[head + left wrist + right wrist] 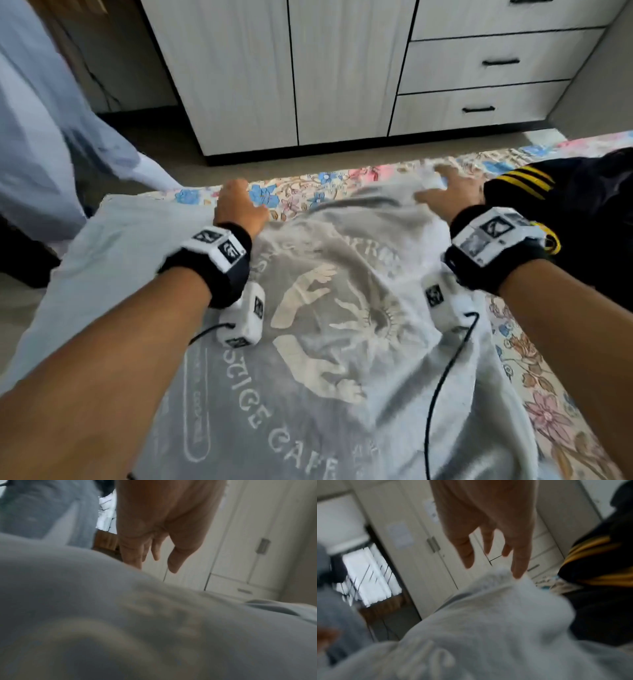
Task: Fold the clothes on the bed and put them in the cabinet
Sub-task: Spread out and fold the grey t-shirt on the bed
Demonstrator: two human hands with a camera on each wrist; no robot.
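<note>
A grey T-shirt [342, 342] with a pale printed design lies spread on the floral bedsheet [548, 394], printed side up. My left hand [239, 205] rests at its far left shoulder, fingers straight in the left wrist view [154, 545] and holding nothing. My right hand [452, 192] lies flat at the far right shoulder, fingers spread over the cloth [496, 555]. A black garment with yellow stripes [565, 212] lies to the right, just beside my right hand. The white cabinet [291, 68] stands beyond the bed, its doors closed.
Drawers with black handles [493, 65] sit at the cabinet's right. A pale blue cloth [41, 120] hangs at the left, over the floor. A strip of floor [257, 168] separates the bed edge from the cabinet.
</note>
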